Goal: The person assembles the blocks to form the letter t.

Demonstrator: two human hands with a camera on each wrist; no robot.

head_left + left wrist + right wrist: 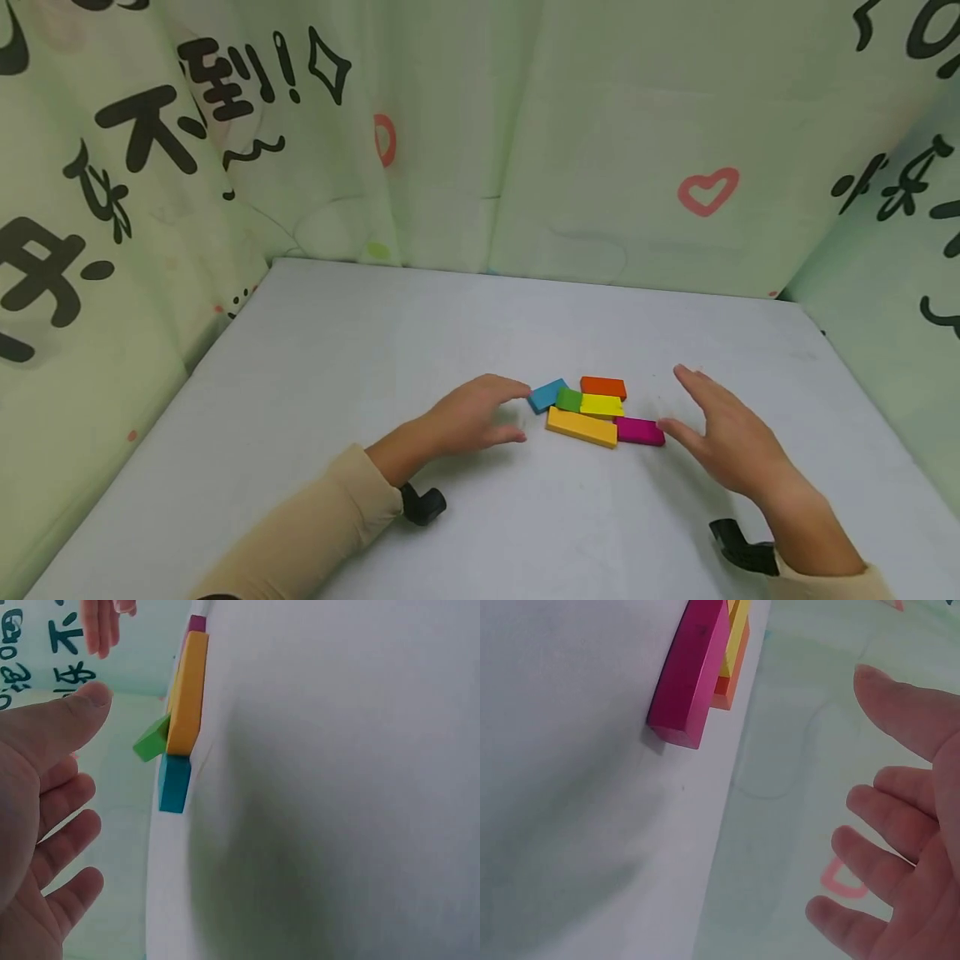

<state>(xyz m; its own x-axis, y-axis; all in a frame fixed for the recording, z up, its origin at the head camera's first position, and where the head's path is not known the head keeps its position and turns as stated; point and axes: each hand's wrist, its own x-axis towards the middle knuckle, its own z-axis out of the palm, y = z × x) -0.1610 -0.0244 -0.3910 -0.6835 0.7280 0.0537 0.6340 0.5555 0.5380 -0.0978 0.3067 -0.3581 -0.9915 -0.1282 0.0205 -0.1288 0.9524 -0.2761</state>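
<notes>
A cluster of colored blocks lies on the white table between my two hands. Its longest piece is an amber block (581, 427) at the front, with a magenta block (640, 431) at its right end. Behind these sit a yellow block (602, 406) and an orange block (603, 387). A green block (568, 400) lies between the yellow one and a blue block (547, 396); in the left wrist view the green block (152, 739) looks slanted. My left hand (472, 414) hovers left of the blue block, fingers spread. Right of the magenta block, my right hand (731, 437) holds nothing, thumb apart.
The white table (375, 333) stretches around the blocks on all sides. Pale green curtains (600, 150) with black lettering and hearts enclose its back and sides. A black strap piece (424, 506) sticks out at my left wrist, another (742, 550) at my right.
</notes>
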